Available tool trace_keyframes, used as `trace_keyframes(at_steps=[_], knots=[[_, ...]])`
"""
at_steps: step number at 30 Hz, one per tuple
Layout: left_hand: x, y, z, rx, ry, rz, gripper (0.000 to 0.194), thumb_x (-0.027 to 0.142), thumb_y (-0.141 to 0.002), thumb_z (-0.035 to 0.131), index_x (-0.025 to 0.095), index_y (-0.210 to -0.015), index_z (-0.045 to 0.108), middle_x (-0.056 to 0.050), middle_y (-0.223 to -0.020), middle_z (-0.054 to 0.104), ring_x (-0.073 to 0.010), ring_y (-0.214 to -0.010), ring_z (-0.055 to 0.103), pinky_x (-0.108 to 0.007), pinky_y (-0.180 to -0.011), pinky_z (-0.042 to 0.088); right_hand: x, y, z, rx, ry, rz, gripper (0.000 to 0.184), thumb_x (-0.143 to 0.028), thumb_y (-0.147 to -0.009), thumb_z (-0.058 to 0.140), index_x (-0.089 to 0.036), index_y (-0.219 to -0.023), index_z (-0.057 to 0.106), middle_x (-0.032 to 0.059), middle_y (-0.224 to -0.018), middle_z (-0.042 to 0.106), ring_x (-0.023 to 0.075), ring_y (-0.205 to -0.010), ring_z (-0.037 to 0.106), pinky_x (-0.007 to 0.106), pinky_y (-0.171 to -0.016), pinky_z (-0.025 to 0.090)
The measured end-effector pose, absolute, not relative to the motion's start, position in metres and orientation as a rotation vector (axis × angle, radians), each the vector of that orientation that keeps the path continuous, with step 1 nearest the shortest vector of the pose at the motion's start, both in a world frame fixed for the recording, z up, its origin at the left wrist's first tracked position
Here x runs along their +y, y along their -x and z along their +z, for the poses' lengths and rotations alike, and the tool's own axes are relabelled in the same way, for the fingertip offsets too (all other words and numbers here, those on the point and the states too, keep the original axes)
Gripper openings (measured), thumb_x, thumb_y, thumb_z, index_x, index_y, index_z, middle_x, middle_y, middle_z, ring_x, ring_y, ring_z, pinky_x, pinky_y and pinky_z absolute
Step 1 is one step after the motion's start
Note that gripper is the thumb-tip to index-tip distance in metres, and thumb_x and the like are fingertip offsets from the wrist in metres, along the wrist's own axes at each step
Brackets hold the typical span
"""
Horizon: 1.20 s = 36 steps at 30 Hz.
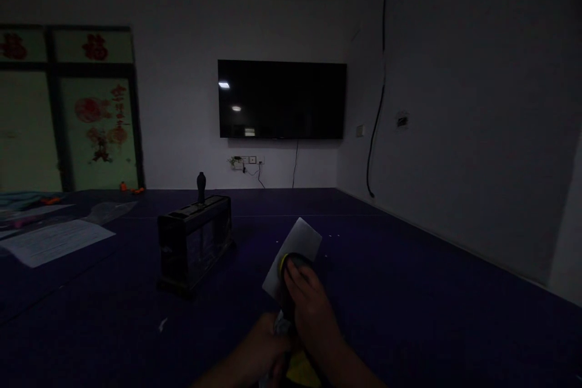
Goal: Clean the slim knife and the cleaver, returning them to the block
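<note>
Low in the centre, a pale, flat rectangular blade (304, 239), like a cleaver's, points up and away from me. My left hand (266, 342) is closed around the handle end below it. My right hand (311, 303) presses a dark, rounded pad with a yellow edge (282, 264) against the blade's face; the fingers hide most of the pad. Something yellow (302, 370) shows beneath my wrists, too dim to name. Left of the hands stands a black box-shaped holder (195, 242) with a see-through side, and a black handle (201, 188) sticks up from its top.
A dark blue surface (113, 315) spreads around me, with a small white scrap (162, 324) on it. Printed paper (59, 241) and clear plastic (109, 212) lie at left. Beyond are a wall-mounted television (282, 100), a hanging cable (377, 121) and doors with red decorations (97, 127).
</note>
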State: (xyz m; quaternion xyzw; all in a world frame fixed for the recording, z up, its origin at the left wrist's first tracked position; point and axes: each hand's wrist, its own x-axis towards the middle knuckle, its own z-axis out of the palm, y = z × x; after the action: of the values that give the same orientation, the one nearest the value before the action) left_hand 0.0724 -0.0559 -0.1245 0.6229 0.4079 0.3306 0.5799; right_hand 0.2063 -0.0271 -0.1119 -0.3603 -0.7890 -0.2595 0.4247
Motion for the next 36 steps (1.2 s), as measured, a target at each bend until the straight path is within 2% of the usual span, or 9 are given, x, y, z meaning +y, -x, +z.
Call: trace_keyframes(at_steps=[4, 8, 12, 19, 23, 30, 36], knots=[[-0.057, -0.075, -0.119, 1.017, -1.470, 0.747, 0.012, 0.025, -0.058, 0.059, 0.016, -0.054, 0.052, 0.006, -0.038, 0.044, -0.0067, -0.031, 0.037, -0.019, -0.035, 0.023, -0.038, -0.197, -0.106, -1.996, 0.876, -0.748, 0.053, 0.002, -0.076, 0.035, -0.009, -0.126, 0.051, 0.0099, -0.132, 0.051, 0.0215, -0.110, 0.048, 0.035, -0.090, 0.049], [-0.057, -0.077, -0.120, 1.014, -1.457, 0.754, 0.010, 0.022, -0.057, 0.059, 0.016, -0.055, 0.051, 0.007, -0.037, 0.042, -0.0058, -0.030, 0.035, -0.019, -0.035, 0.020, -0.042, -0.197, -0.103, -2.008, 0.875, -0.780, 0.055, 0.004, -0.075, 0.033, -0.009, -0.126, 0.051, 0.0099, -0.132, 0.051, 0.0218, -0.110, 0.048, 0.036, -0.089, 0.049], [-0.057, -0.076, -0.123, 0.950, -1.442, 0.787, 0.011, 0.026, -0.058, 0.058, 0.015, -0.058, 0.054, 0.007, -0.037, 0.042, -0.0061, -0.028, 0.034, -0.020, -0.033, 0.021, -0.040, -0.198, -0.105, -2.025, 0.875, -0.750, 0.054, 0.002, -0.076, 0.036, -0.009, -0.127, 0.049, 0.0098, -0.135, 0.048, 0.0225, -0.111, 0.047, 0.037, -0.091, 0.049], [-0.053, -0.071, -0.127, 0.964, -1.444, 0.811, 0.022, 0.034, -0.059, 0.059, 0.017, -0.049, 0.048, 0.006, -0.034, 0.042, -0.0056, -0.028, 0.033, -0.020, -0.034, 0.018, -0.030, -0.207, -0.108, -1.931, 0.913, -0.696, 0.054, 0.004, -0.074, 0.035, -0.010, -0.123, 0.054, 0.0098, -0.130, 0.053, 0.0218, -0.115, 0.045, 0.037, -0.092, 0.048], [-0.055, -0.070, -0.126, 0.948, -1.436, 0.812, 0.022, 0.036, -0.057, 0.055, 0.019, -0.045, 0.046, 0.005, -0.031, 0.039, -0.0061, -0.027, 0.032, -0.020, -0.033, 0.017, -0.025, -0.214, -0.107, -1.929, 0.933, -0.676, 0.056, 0.005, -0.072, 0.035, -0.010, -0.123, 0.053, 0.0099, -0.130, 0.053, 0.0209, -0.114, 0.046, 0.035, -0.092, 0.049], [-0.057, -0.071, -0.125, 0.936, -1.367, 0.850, 0.022, 0.039, -0.055, 0.055, 0.018, -0.053, 0.049, 0.007, -0.029, 0.038, -0.0053, -0.024, 0.028, -0.020, -0.030, 0.015, -0.022, -0.216, -0.110, -1.809, 1.043, -0.705, 0.056, 0.007, -0.069, 0.035, -0.010, -0.117, 0.058, 0.0104, -0.126, 0.056, 0.0220, -0.111, 0.048, 0.038, -0.093, 0.046], [-0.055, -0.068, -0.133, 0.946, -1.421, 0.852, 0.028, 0.044, -0.058, 0.058, 0.018, -0.054, 0.049, 0.007, -0.030, 0.039, -0.0059, -0.026, 0.031, -0.019, -0.032, 0.017, -0.022, -0.217, -0.111, -1.786, 1.024, -0.692, 0.059, 0.007, -0.070, 0.034, -0.010, -0.123, 0.053, 0.0110, -0.126, 0.055, 0.0222, -0.113, 0.048, 0.039, -0.093, 0.046]])
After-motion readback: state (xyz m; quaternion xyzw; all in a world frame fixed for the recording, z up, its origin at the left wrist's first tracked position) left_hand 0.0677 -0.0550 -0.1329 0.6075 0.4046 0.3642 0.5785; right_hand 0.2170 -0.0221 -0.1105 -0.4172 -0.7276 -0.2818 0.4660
